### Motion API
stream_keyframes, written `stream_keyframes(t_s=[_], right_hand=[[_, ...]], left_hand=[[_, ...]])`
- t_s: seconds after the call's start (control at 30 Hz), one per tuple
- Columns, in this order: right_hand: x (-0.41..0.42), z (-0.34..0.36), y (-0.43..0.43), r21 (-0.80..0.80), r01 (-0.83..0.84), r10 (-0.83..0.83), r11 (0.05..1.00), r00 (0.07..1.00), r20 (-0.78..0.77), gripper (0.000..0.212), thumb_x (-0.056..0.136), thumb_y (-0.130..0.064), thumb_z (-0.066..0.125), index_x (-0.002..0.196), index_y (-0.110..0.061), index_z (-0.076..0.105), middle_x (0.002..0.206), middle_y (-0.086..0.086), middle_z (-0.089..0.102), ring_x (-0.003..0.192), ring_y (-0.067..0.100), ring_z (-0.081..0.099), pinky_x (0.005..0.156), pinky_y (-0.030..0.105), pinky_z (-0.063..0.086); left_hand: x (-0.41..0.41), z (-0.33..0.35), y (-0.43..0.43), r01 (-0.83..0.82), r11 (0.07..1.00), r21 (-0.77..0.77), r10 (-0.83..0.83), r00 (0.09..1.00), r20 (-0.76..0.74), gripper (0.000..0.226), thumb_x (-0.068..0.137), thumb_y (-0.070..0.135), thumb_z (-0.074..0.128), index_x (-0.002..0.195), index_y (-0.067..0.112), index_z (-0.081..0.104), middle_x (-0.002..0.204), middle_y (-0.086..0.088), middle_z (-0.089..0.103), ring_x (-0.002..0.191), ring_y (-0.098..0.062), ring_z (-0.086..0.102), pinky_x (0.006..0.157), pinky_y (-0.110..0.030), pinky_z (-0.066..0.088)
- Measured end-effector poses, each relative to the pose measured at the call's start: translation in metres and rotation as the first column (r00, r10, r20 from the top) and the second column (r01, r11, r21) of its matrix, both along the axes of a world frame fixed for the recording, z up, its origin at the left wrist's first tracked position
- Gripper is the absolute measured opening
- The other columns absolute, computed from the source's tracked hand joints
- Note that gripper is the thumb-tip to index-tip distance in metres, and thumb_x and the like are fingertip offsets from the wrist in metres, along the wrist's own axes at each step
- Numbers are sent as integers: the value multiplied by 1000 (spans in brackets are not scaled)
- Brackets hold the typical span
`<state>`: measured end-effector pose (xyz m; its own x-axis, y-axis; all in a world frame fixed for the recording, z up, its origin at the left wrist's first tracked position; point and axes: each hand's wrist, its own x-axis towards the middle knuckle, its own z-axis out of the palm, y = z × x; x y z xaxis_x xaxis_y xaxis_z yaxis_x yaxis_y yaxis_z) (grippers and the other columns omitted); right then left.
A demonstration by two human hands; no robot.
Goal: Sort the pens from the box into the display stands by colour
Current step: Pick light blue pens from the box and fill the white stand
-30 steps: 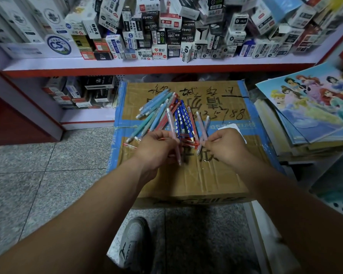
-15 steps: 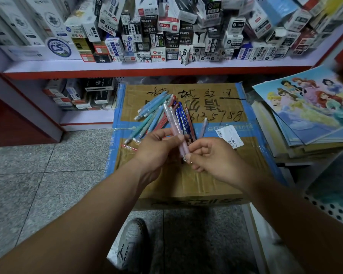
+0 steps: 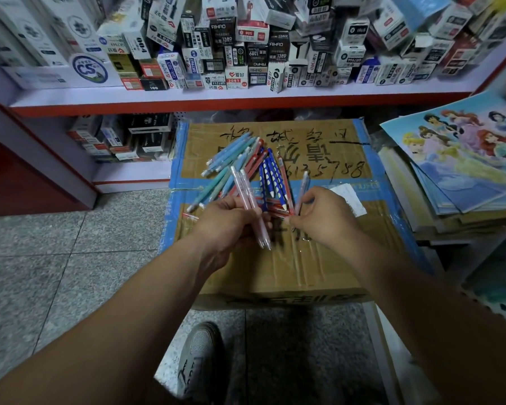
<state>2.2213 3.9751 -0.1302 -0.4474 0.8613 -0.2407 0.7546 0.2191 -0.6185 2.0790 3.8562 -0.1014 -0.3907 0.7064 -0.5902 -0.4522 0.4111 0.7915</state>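
ok so counting: two pale pink pens (image 3: 250,206) in the left hand (image 3: 228,222), one pale lilac pen (image 3: 303,187) in the right hand (image 3: 324,217), and what looks like three dark blue dotted pens (image 3: 270,173) in the pile. The light blue pens (image 3: 231,153), teal pens (image 3: 214,185) and red pens (image 3: 257,163) overlap too much for an exact count tbh. The pile is fanned out on top of a taped cardboard carton (image 3: 304,258) with handwriting on it, plus one white label (image 3: 349,197) toward its right edge. The carton stands on a grey speckled floor (image 3: 56,258). Behind it is a white shelf (image 3: 216,96) crammed with small stationery boxes (image 3: 246,48), to its right a stack of princess posters (image 3: 465,147), in front of it one grey shoe (image 3: 200,355). Left hand's fingers are curled round the pink pair, tips pointing at the carton's near edge. Right hand's thumb and forefinger pinch the lilac pen's lower end, over the carton's middle
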Motion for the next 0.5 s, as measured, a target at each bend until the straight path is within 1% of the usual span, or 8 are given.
stream_keyframes(t_s=[0.1, 0.17, 0.23, 0.33, 0.4, 0.43, 0.5], right_hand=[[-2, -1, -4, 26, -10, 9, 1000, 999, 51, 35, 76, -33, 84, 86, -25, 51, 78, -11, 58, 69, 7, 56, 53, 27, 36], [-2, 0, -4, 30, 10, -13, 1000, 996, 89, 33, 78, -30, 81, 92, -20, 54, 80, -7, 58, 69, 9, 54, 51, 27, 33], [-2, 3, -3, 6, 30, -30, 1000, 992, 125, 34, 80, -29, 79, 99, -15, 54, 87, 0, 59, 76, 17, 57, 55, 28, 37], [4, 6, 0, -10, 44, -42, 999, 986, 163, 31, 81, -28, 77, 102, -11, 62, 90, 4, 65, 85, 22, 61, 71, 33, 52], [10, 6, 3, -10, 58, -56, 998, 988, 146, 27, 82, -24, 77, 101, -9, 68, 91, 7, 69, 86, 23, 64, 79, 38, 57], [12, 6, 4, -8, 58, -57, 998, 989, 135, 25, 82, -24, 76, 100, -9, 69, 91, 7, 70, 86, 23, 65, 80, 39, 57], [15, 5, 2, -2, 42, -42, 999, 992, 115, 23, 82, -29, 78, 93, -12, 66, 86, 5, 69, 81, 20, 64, 77, 40, 56]], left_hand=[[-1, 0, 1, 3, 1000, 4, -3, 1000, -13, 15, 96, 1, 55, 109, -1, 63, 104, -25, 72, 99, -38, 71, 71, -41, 63], [-2, 0, 2, 5, 1000, 11, -5, 1000, -20, 18, 96, 0, 55, 113, -2, 63, 104, -25, 72, 98, -37, 71, 71, -40, 63], [-1, 1, 2, 8, 1000, 13, -8, 1000, -24, 19, 97, 1, 55, 114, -1, 63, 103, -23, 73, 92, -32, 73, 68, -38, 63], [1, 2, 3, 17, 1000, 20, -17, 1000, -22, 18, 97, 1, 55, 112, 0, 65, 100, -20, 73, 84, -25, 72, 64, -35, 62], [1, 1, 3, 26, 999, 19, -26, 999, -27, 18, 97, 2, 56, 111, -1, 66, 99, -19, 73, 85, -26, 72, 68, -38, 62], [1, 0, 3, 30, 999, 20, -30, 999, -29, 18, 97, 3, 56, 110, -2, 67, 97, -17, 74, 87, -26, 72, 72, -40, 62], [2, 0, 2, 42, 999, 26, -41, 999, -28, 17, 97, 2, 56, 108, -1, 68, 96, -16, 74, 90, -28, 72, 77, -44, 61]])
